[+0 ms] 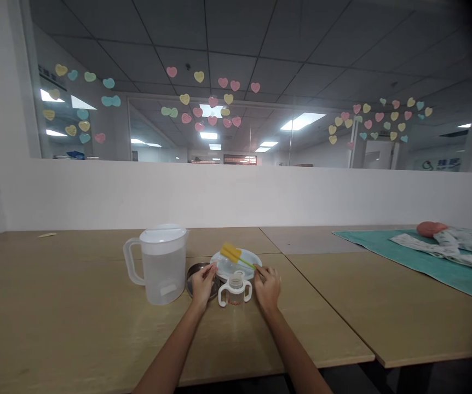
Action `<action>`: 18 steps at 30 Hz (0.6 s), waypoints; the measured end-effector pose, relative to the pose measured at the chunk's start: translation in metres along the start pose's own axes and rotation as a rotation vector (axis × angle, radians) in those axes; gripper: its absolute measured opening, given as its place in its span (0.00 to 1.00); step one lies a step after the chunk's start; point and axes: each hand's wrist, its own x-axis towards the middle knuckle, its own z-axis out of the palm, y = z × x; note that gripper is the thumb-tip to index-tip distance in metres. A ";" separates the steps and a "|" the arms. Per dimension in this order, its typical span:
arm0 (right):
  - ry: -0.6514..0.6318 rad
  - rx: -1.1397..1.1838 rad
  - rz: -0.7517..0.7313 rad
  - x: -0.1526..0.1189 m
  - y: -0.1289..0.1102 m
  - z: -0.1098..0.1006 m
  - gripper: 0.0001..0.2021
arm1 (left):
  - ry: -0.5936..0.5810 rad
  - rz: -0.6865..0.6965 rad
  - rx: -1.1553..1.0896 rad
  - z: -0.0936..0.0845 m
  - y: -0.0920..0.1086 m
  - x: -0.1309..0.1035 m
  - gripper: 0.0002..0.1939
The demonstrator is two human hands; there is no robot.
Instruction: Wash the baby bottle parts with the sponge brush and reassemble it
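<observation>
One brush, with a yellow head and a thin green handle, slants over the plate, its head up and to the left; my right hand grips the handle's end between thumb and fingers. My left hand has its fingertips drawn together at the plate's left edge, and I cannot tell whether they pinch anything. Under the brush is one white plate. Just this side of it, between my two hands, one clear bottle stands upright with two white handles. One dark metal dish sits partly behind my left hand, and left of that stands one translucent jug with one lid and one handle. Farther right on the wooden table lies one teal cloth, bearing white patterned fabric and one reddish object.
</observation>
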 end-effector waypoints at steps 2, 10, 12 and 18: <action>0.019 0.009 0.054 0.001 0.001 -0.001 0.16 | 0.014 -0.021 -0.042 0.000 0.000 0.000 0.28; -0.092 0.019 0.009 0.000 -0.005 -0.003 0.14 | 0.013 -0.077 -0.146 0.001 -0.002 0.002 0.26; -0.133 0.023 0.006 0.000 -0.006 -0.004 0.15 | 0.017 -0.093 -0.162 0.002 -0.003 0.002 0.26; -0.083 -0.014 -0.009 0.002 0.004 -0.003 0.15 | 0.062 -0.033 -0.141 -0.002 -0.002 0.002 0.23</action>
